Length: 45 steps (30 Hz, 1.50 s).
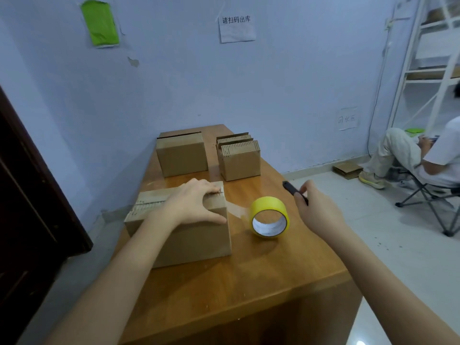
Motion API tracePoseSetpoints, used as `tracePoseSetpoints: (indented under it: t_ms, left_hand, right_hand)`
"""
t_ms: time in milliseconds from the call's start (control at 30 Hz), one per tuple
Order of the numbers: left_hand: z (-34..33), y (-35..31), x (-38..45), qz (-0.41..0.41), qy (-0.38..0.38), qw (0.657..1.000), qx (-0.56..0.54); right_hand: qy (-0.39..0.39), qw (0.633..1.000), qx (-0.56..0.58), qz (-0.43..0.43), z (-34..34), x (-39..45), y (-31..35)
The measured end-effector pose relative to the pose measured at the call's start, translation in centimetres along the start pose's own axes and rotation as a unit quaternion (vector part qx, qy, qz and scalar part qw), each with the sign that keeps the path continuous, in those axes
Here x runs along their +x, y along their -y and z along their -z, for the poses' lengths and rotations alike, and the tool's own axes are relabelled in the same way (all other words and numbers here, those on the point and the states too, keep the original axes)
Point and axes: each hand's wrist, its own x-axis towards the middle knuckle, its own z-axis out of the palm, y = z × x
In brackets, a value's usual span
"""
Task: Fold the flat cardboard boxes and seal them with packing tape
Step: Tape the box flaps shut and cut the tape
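Left grip (196,204) presses flat on the ridged cardboard box (184,235); right grip (315,207) pinches a slim black cutter (295,192), glossy yellow tape roll (269,216) between.

This was a small packing or stockroom corner, not a home. Folded brown cardboard boxes (182,155) and a bundle of flat corrugated cardboard sheets (239,159) stood on a plain orange-brown wooden table (249,282), beside a yellow roll of packing tape (269,216). A white paper notice with Chinese characters (237,28) was stuck on the pale blue wall. To the right rose a white metal storage rack (423,70), with more flattened cardboard (348,170) on the pale tiled floor (398,257).
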Motion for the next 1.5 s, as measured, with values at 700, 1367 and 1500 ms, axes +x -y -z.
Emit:
tracePoseSetpoints:
  t_ms: [700, 1367, 1500]
  left_hand:
    - [-1.2, 1.0, 0.2, 0.003, -0.025, 0.999, -0.024]
    - [-1.5, 1.3, 0.7, 0.014, -0.032, 0.996, -0.077]
    - [-1.4, 1.1, 0.6, 0.016, -0.029, 0.996, -0.079]
  right_hand:
    - [0.147, 0.982, 0.115, 0.025, -4.8, -0.5, 7.7]
    - [0.09, 0.987, 0.102, 0.087, -4.3, -6.1, 6.8]
    - [0.086, 0.987, 0.09, 0.102, -4.3, -6.6, 6.7]
